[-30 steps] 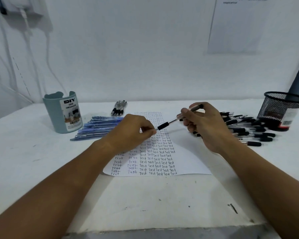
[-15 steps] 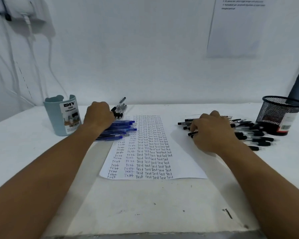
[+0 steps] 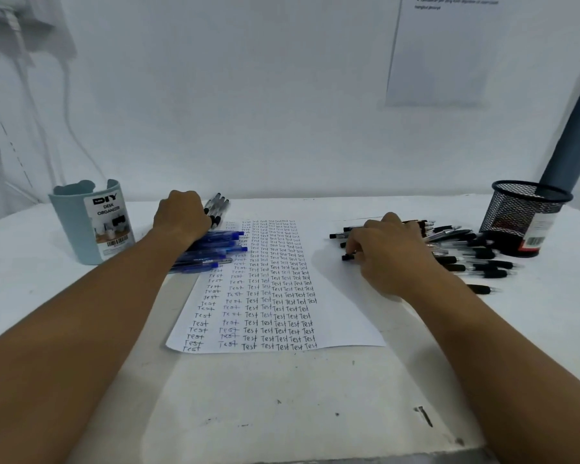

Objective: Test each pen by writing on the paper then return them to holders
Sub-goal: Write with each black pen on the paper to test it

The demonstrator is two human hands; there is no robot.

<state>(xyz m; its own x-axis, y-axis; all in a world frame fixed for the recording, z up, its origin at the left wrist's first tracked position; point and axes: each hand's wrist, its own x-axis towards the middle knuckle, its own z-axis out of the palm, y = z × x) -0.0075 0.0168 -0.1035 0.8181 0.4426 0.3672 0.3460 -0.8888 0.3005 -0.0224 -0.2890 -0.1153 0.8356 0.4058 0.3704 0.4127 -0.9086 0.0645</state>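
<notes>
Head view: your left hand (image 3: 181,217) sits at about 11 o'clock from the sheet of paper (image 3: 342,316), knuckles up, its fingers curled down over the far end of the pile of blue pens (image 3: 215,251); what those fingers hold is hidden, so you cannot tell whether they grip a pen or only rest there. Just beyond that hand, at 12 o'clock from it, a small cluster of black-capped pens (image 3: 216,209) lies on the white table (image 3: 282,413). Your right hand (image 3: 389,252) lies at 2 o'clock from the paper on the near edge of the heap of black pens (image 3: 472,256), thumb and fingertips pinching the dark end of one black pen (image 3: 348,257). The pale blue desk organizer (image 3: 87,222) stands at 9 o'clock from the blue pens; the black mesh pen cup (image 3: 524,212) stands at 2 o'clock from the black heap. The paper carries columns of handwritten "Test".
</notes>
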